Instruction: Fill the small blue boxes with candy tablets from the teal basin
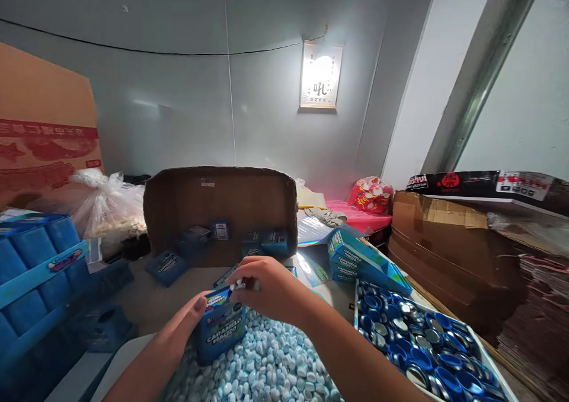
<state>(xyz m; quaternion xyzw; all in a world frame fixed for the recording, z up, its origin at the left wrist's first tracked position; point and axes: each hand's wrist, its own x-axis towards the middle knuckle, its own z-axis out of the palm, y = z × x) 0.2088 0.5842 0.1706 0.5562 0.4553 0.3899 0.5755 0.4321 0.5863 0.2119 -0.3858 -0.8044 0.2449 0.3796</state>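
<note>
A blue printed box stands upright at the lower centre, above a heap of small pale-blue and white candies. My left hand grips its left side, with the thumb near the top edge. Over the box's top right corner is my right hand, its fingers pinched together around small white pieces at the opening. How many pieces it holds cannot be made out.
Blue boxes lie before an upright brown cardboard piece. Stacked blue boxes stand left. A tray of blue-and-silver lids and teal cartons are right, beside a brown carton.
</note>
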